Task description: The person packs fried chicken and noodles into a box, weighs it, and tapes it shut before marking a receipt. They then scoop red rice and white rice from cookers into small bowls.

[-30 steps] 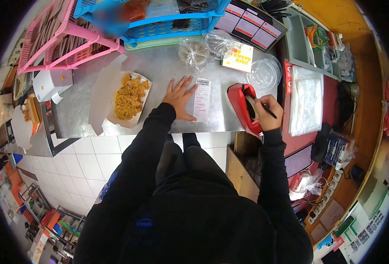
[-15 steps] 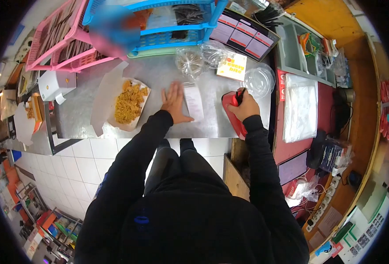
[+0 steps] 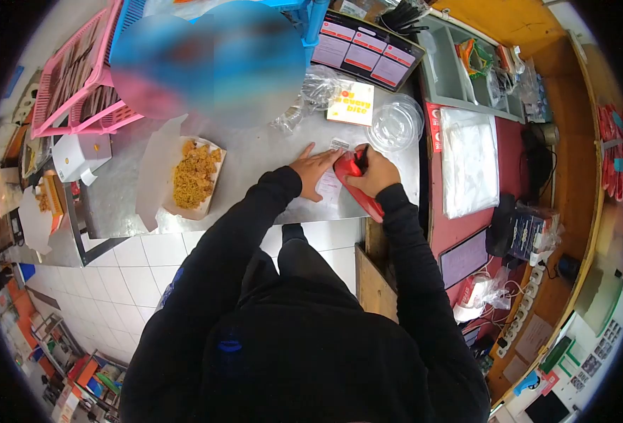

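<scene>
A white paper receipt (image 3: 330, 188) lies on the metal counter, partly covered. My left hand (image 3: 312, 173) is flat at its left side, fingers apart, holding nothing. My right hand (image 3: 381, 173) is closed around the upper end of what looks like a red tape dispenser (image 3: 364, 200) with a black part. The dispenser is tilted and overlaps the receipt's right side; whether tape is out cannot be made out. To the left, an open paper box (image 3: 158, 180) contains noodles with crumbed pieces (image 3: 193, 180).
A printed yellow and white card (image 3: 350, 103) and clear plastic lids (image 3: 395, 123) lie behind my hands. A tablet screen (image 3: 368, 49) stands at the back beside blue racks (image 3: 316, 25). At left are a pink basket (image 3: 79, 106) and white box (image 3: 81, 156); plastic bags (image 3: 470, 162) are stacked at right.
My right hand has brought the red dispenser left, onto the receipt. My left hand has shifted right relative to the food box, onto the receipt's edge. The view has moved slightly.
</scene>
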Demonstrator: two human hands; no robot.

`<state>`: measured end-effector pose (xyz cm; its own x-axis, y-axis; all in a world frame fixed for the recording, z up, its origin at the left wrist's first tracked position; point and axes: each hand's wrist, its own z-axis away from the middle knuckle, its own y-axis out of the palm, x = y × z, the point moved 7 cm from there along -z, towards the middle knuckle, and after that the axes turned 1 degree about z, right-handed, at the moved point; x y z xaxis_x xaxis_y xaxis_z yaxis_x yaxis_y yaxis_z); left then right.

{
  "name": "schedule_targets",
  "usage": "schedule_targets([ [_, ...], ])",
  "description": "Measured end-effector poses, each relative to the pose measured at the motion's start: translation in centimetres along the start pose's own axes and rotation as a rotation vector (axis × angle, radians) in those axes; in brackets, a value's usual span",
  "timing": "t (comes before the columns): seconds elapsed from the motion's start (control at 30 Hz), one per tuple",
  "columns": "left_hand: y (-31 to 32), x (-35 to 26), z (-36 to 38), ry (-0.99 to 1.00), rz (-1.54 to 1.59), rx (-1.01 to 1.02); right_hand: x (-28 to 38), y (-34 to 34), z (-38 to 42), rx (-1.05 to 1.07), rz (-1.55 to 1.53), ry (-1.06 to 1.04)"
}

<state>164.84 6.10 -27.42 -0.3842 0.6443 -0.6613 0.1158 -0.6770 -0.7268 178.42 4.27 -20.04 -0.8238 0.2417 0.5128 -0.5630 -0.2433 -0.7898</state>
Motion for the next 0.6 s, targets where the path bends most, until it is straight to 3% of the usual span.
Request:
schedule_targets([
  [0.13, -0.9, -0.3, 0.5, 0.108, 0.045, -0.086, 0.4, 0.8, 1.0, -0.082, -0.003, -0.003],
  [0.27, -3.2, -0.6, 6.3, 0.028, 0.07, -0.337, 4.7, -4.8, 5.4, -0.595, -0.057, -0.28],
  [0.33, -3.1, 0.0, 12.1, -0.055, 0.17, -0.408, 6.5, -4.5, 8.2, -0.612, -0.162, -0.24],
  [0.4, -0.4, 1.4, 19.3, -0.167, 0.444, -0.521, 10.2, -1.5, 10.7, -0.564, -0.248, -0.234],
  [0.47, 5.5, 3.3, 26.6, -0.452, 1.529, -0.618, 18.1, 4.8, 13.1, -0.404, -0.413, -0.411],
  [0.57, 4.2, -1.9, 36.1, -0.031, 2.13, -0.63, 33.8, 16.6, 19.4, -0.107, -0.378, -0.962],
  [0.6, 3.0, -3.0, 40.4, 0.049, 2.24, -0.726, 38.9, 20.7, 22.0, 0.018, -0.351, -1.147],
])
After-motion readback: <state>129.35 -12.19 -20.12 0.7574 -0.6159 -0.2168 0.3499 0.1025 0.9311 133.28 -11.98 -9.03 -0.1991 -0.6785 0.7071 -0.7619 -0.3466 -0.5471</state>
